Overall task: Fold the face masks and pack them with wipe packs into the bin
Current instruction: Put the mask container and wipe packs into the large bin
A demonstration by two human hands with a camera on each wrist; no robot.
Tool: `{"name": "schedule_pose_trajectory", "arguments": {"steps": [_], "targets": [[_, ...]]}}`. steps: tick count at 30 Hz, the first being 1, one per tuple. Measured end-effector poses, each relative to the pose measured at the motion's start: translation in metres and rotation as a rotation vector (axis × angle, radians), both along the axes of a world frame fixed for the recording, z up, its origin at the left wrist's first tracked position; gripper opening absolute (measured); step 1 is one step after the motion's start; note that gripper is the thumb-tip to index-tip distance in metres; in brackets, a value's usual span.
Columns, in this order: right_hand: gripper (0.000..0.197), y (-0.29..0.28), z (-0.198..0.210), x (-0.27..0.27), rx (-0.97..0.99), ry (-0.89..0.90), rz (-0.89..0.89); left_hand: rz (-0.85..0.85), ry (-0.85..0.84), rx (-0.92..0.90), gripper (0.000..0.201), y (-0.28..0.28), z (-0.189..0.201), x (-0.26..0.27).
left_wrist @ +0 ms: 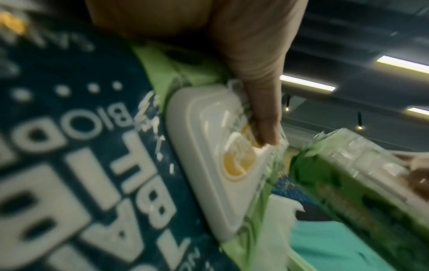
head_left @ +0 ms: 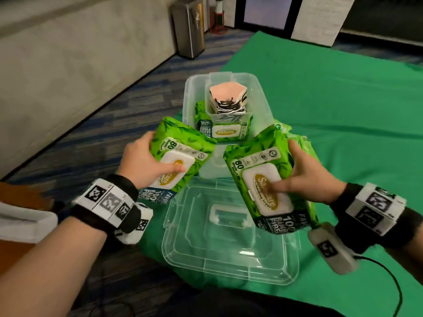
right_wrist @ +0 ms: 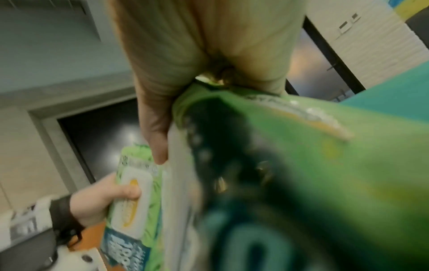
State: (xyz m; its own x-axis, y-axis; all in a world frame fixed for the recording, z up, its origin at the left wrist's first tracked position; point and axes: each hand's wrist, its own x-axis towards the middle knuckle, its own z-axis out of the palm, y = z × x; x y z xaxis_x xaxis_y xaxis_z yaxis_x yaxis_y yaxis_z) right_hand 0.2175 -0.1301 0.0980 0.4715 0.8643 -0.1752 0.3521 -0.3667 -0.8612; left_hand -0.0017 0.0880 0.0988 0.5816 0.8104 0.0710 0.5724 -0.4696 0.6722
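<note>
Already a stack of folded masks [head_left: 227, 97] is seen in a small tray inside the bin [head_left: 190, 94], with one wipe pack [head_left: 225, 131] beneath. Two further packs are held above the lid [head_left: 229, 236]: one [head_left: 180, 154] clasped by the left hand [head_left: 142, 161], one [head_left: 263, 179] by the right hand [head_left: 306, 175]. Packing of these is judged outstanding

Clear plastic bin [head_left: 194, 92] is set open on the green cloth. Inside it, a smaller clear tub with stacked folded face masks [head_left: 227, 97], pink one on top, black-and-white loops showing. One green wipe pack [head_left: 225, 129] is lodged in the bin below the masks. Two more green wipe packs are held up near the bin: left pack [head_left: 180, 154], right pack [head_left: 265, 177], both tilted, white flip lids up.
</note>
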Motion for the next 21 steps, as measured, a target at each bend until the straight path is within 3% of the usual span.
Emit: {"name": "schedule_pose_trajectory", "arguments": {"steps": [2, 6, 9, 12, 15, 18, 21], "targets": [[0.098, 0.009, 0.026, 0.006, 0.173, 0.022, -0.005, 0.086, -0.104, 0.007, 0.068, 0.014, 0.010, -0.001], [0.093, 0.051, 0.076, 0.019, 0.537, 0.045, -0.044, 0.201, -0.262, 0.026, 0.088, 0.043, 0.023, 0.007], [0.098, 0.101, 0.092, 0.044, 0.605, -0.060, -0.030, 0.229, -0.304, 0.012, 0.091, 0.060, 0.023, 0.016], [0.085, 0.149, 0.093, 0.061, 0.276, -0.448, 0.008, 0.230, -0.298, -0.005, 0.083, 0.069, 0.022, 0.025], [0.066, 0.182, 0.070, 0.052, -0.132, -0.819, 0.245, 0.267, -0.288, -0.038, 0.061, 0.084, 0.010, 0.029], [0.073, 0.203, 0.037, 0.044, -0.481, -0.904, 0.453, 0.296, -0.290, -0.089, 0.059, 0.103, -0.007, 0.029], [0.078, 0.219, 0.014, 0.038, -0.662, -0.901, 0.566, 0.308, -0.282, -0.111, 0.061, 0.117, -0.017, 0.028]]}}
